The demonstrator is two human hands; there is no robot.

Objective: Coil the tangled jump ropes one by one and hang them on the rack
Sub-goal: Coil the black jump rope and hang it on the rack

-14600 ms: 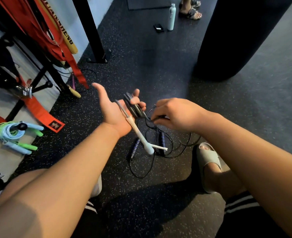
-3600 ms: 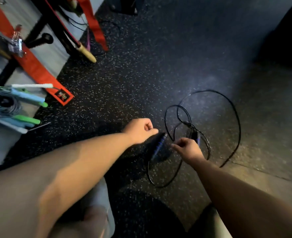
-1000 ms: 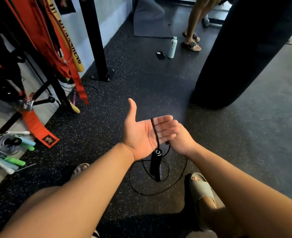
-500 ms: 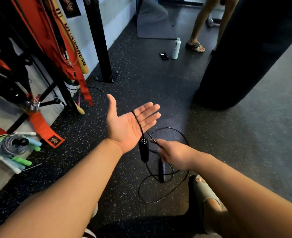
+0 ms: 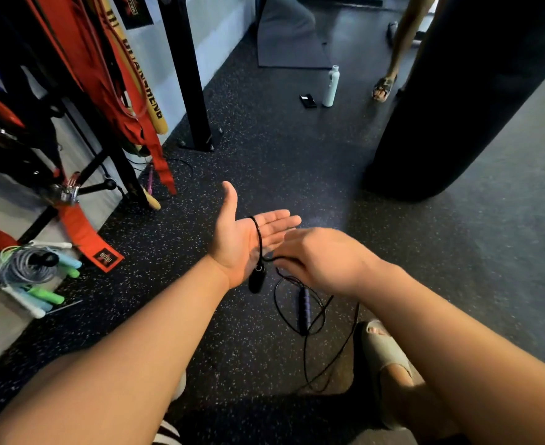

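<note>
Speckled gym floor (image 5: 264, 149). Left hand (image 5: 248, 239) lay flat, palm up, the black jump rope (image 5: 259, 239) draped across it, handle (image 5: 256, 281) hanging at 6 o'clock. Right hand (image 5: 324, 260), newly raised, pinched the cord: probably a first wrap. Rack (image 5: 99, 187) waited at 9 o'clock.

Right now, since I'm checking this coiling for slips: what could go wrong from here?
1. The left hand lies flat and open. The black rope is only draped across its palm, and the hanging handle may drag it off.
2. The right hand pinches the rope above crossed loops around the second handle; pulling could tighten a tangle.
3. Loose rope passes beside the sandalled foot and might catch under it.
</note>
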